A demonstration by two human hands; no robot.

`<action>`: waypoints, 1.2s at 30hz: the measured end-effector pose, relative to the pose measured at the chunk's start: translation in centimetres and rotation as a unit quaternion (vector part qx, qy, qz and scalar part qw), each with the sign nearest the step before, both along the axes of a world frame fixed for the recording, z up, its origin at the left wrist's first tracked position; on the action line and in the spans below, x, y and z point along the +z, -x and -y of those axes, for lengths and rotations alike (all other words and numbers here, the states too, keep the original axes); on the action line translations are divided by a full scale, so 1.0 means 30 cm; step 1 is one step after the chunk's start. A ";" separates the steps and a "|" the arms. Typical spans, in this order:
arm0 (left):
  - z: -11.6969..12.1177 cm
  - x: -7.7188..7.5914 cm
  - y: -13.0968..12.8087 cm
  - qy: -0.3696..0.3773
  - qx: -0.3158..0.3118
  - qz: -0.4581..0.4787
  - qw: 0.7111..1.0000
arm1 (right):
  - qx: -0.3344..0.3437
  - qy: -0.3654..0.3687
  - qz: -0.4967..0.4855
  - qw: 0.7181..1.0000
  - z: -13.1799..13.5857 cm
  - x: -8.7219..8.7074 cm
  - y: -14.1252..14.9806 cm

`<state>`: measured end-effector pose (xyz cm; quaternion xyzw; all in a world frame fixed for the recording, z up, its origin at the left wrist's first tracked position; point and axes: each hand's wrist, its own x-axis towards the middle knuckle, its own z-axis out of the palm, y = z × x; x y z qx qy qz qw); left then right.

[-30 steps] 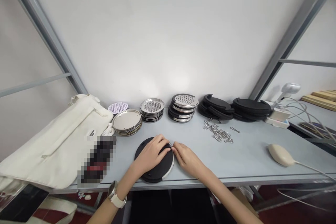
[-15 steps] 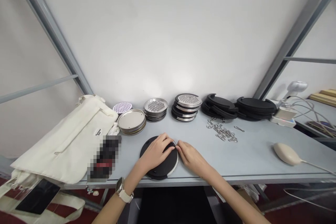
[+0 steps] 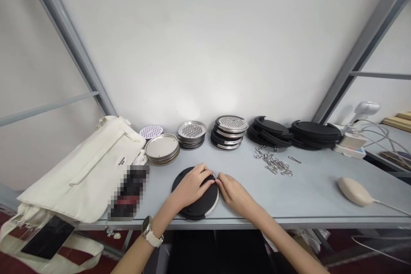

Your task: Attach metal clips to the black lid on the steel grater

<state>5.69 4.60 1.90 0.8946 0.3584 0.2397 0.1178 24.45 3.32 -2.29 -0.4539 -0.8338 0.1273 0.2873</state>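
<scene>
A round black disc (image 3: 205,202) with a silver metal rim showing on its right side lies near the table's front edge. Over its top rests my left hand (image 3: 192,183), fingers curled and pressing on the disc, fingertips at its upper right edge. My right hand (image 3: 231,189) pinches a small metal clip (image 3: 213,176) at that same edge, beside my left fingertips. Most of the clip is covered by fingers, so I cannot tell how it is attached. Several loose metal clips (image 3: 275,163) lie in a pile to the right, with a single clip (image 3: 294,159) apart from them.
Along the wall stand plain metal plates (image 3: 161,146), grater plates (image 3: 192,130), grater plates in black holders (image 3: 229,124) and black discs (image 3: 271,126) (image 3: 316,129). A white bag (image 3: 80,171) lies left; a beige corded device (image 3: 355,190) sits right.
The view has shifted slightly. Both hands keep nearly the same position on the disc and the clip.
</scene>
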 end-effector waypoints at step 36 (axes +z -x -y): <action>0.000 -0.003 -0.001 -0.001 0.006 -0.001 1.000 | -0.013 -0.013 -0.010 1.000 0.001 0.001 0.003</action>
